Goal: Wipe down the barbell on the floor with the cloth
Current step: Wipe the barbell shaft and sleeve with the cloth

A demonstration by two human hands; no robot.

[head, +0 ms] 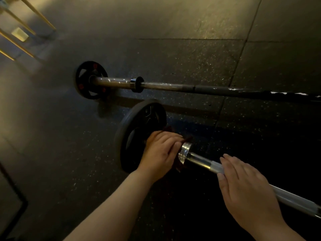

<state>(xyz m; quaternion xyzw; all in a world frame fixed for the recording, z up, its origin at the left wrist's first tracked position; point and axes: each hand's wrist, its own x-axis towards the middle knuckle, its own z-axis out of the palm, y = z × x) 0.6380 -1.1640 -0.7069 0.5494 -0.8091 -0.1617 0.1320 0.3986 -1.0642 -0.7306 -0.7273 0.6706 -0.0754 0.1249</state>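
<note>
A chrome barbell (199, 160) lies on the dark speckled floor, running from centre to lower right, with a black weight plate (137, 122) on its left end. My left hand (160, 152) grips a dark red cloth (178, 164) wrapped round the bar's sleeve between the plate and the shiny collar (185, 152). Most of the cloth is hidden under the fingers. My right hand (243, 186) lies over the shaft right of the collar, fingers fairly straight, its thumb under the bar.
A second, worn barbell (173, 86) with a small black plate (91, 80) bearing red marks lies further away, parallel across the floor. Yellow metal legs (22, 26) stand at the top left. A dark frame edge (15, 197) runs along the lower left.
</note>
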